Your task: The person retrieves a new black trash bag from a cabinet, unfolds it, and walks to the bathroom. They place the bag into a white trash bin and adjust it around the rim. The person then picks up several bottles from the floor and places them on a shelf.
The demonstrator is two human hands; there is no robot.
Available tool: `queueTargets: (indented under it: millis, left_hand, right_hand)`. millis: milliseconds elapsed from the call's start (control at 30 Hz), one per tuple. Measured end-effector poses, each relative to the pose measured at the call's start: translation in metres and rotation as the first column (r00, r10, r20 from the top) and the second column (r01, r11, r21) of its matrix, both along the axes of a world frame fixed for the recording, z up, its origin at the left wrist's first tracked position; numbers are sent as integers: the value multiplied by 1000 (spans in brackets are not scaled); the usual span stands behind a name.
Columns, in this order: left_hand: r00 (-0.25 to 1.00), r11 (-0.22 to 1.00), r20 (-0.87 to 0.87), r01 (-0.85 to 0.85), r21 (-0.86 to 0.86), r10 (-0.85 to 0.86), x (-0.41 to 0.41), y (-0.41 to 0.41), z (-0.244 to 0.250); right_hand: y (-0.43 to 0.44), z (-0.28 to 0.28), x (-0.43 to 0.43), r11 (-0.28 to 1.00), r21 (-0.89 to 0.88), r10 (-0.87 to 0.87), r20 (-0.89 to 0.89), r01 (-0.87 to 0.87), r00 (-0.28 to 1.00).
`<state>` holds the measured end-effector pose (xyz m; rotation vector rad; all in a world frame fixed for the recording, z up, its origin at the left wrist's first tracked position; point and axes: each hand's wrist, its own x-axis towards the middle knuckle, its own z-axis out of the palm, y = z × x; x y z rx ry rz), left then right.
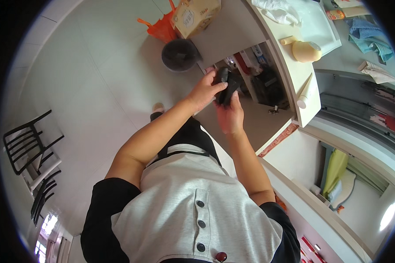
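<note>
Both hands are raised before my body, close together, around a small black object [230, 86]. Its exact kind is too dark and blurred to tell. My left hand [204, 89] grips its upper left side, the thumb lying across it. From below, my right hand [231, 113] holds the lower end with the thumb up along the side. Just beyond them is an open cabinet [250, 77] under the counter. A black item [267, 82] and several packages [248, 59] can be seen inside it, partly hidden by the hands.
A dark waste bin [180, 55], an orange bag [161, 28] and a printed carton [196, 16] stand ahead. The countertop [311, 113] holds a white tube [305, 92], a pale yellow round bottle [306, 51] and a white cloth [278, 11]. Black-framed chairs [28, 144] are at left.
</note>
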<state>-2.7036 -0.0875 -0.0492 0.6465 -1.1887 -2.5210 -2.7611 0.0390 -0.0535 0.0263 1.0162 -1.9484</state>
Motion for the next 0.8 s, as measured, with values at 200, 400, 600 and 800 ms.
queueTargets:
  millis: [200,400,600,800]
  left_hand:
    - [989,997,-129,-73,27,76,11,3,15]
    - [984,887,-172,111,449,-37,27,-14,31]
    - [991,916,-123,5,400,48,45,-27,36]
    - [985,950,-7,-167,263,175,77,-70,27]
  right_hand:
    - [-13,39,15,940,341,158,-488,20,859]
    - [-14,86,-3,976,148,-37,-608,160,793]
    - [4,133,-48,957,59,-169,-680,283,714]
    - [55,158,-106,873,-3,-308,-778,487,547]
